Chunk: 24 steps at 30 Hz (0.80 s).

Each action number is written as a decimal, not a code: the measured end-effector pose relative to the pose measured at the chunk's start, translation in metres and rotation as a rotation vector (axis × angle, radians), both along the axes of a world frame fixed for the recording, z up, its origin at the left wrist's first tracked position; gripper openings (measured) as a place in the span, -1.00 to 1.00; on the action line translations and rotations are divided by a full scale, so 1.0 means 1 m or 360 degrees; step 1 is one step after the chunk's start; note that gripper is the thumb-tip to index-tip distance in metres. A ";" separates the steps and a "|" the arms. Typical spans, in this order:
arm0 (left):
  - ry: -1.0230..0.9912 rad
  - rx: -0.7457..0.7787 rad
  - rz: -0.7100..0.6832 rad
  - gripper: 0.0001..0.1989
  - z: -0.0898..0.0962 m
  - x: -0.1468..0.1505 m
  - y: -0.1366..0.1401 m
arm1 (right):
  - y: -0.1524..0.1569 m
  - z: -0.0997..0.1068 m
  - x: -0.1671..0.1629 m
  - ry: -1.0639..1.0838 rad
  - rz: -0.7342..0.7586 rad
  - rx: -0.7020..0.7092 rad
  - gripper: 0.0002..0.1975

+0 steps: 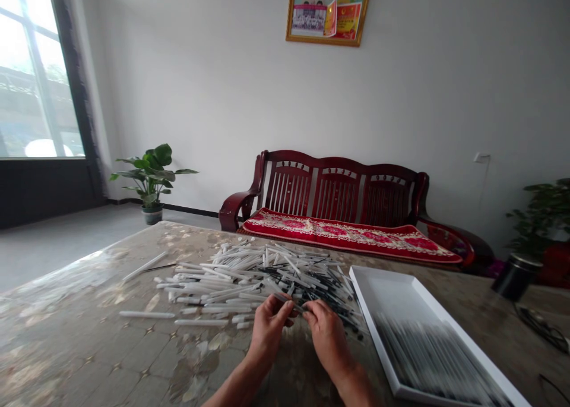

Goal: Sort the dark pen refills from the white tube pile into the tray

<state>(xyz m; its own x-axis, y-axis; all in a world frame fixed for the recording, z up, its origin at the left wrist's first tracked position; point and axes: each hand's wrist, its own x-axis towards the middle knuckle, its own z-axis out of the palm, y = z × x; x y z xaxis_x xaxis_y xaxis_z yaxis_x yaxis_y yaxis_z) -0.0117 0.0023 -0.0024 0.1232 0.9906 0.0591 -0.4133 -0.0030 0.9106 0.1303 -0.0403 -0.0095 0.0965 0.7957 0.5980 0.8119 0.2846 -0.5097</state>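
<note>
Over the near edge of a loose heap, my left hand (272,319) is closed, thumb against fingers, on a slim pale pen (281,298). My right hand (324,330) pinches its dark end, and the two hands nearly meet there. Blur hides the fine detail of that end. Behind the hands lies a heap of white pen-like tubes (214,291). Thin black pieces (318,285) are mixed in on the heap's right side. A shallow white box (378,335) stands to the right of my right hand, with many slender pens (436,353) lying side by side in it.
A patterned cover lies on the table (107,359). Single white tubes (146,315) lie left of the heap. At the right are a black pot (516,276) and a dark cable (541,327). A wooden bench (338,196) stands beyond the table.
</note>
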 end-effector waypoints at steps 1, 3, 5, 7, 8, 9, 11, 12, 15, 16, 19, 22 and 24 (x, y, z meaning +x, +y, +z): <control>0.0023 0.0021 -0.0011 -0.58 0.000 0.000 0.001 | -0.001 0.002 0.001 0.0045 0.0024 -0.0043 -0.79; 0.0039 0.0041 -0.0040 -0.59 0.001 0.000 0.001 | -0.003 0.007 0.002 0.0141 0.0063 -0.0122 -0.80; 0.0013 0.0012 -0.0059 -0.59 0.001 0.001 0.000 | -0.006 0.011 0.003 0.0247 0.0087 -0.0163 -0.82; -0.0044 -0.0097 -0.0066 -0.58 0.001 0.003 -0.004 | -0.008 0.016 0.002 0.0396 0.0142 -0.0162 -0.85; -0.0088 -0.0176 -0.0074 -0.57 0.001 0.004 -0.006 | -0.009 0.018 0.001 0.0500 0.0204 -0.0149 -0.87; -0.0145 -0.0259 -0.0092 -0.56 0.001 0.005 -0.008 | -0.010 0.020 -0.002 0.0625 0.0286 -0.0137 -0.90; -0.0287 -0.0405 -0.0163 -0.55 0.001 0.007 -0.012 | -0.011 0.022 -0.007 0.0909 0.0450 -0.0114 -0.82; -0.0357 -0.0468 -0.0206 -0.56 0.001 0.007 -0.013 | -0.011 0.022 -0.009 0.1045 0.0506 -0.0103 -0.74; -0.0511 -0.0635 -0.0289 -0.60 0.001 0.008 -0.014 | -0.009 0.017 -0.014 0.1306 0.0553 -0.0063 -0.64; -0.0546 -0.0678 -0.0302 -0.62 0.001 0.008 -0.015 | -0.008 0.015 -0.014 0.1329 0.0547 -0.0050 -0.65; -0.0626 -0.0737 -0.0325 -0.67 0.000 0.008 -0.015 | -0.005 0.009 -0.012 0.1278 0.0475 -0.0023 -0.67; -0.0642 -0.0768 -0.0308 -0.70 -0.002 0.008 -0.015 | -0.006 0.007 -0.008 0.1225 0.0381 0.0044 -0.61; -0.0625 -0.0789 -0.0282 -0.70 -0.003 0.009 -0.014 | -0.008 0.007 -0.006 0.1145 0.0319 0.0083 -0.62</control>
<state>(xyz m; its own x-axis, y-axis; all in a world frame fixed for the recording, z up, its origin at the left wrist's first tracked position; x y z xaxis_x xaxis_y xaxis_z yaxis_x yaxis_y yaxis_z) -0.0024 -0.0120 -0.0058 0.3492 0.8787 -0.3254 -0.6710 0.4769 0.5678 0.1244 -0.0483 -0.0024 0.3344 0.8113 0.4795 0.2131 0.4305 -0.8771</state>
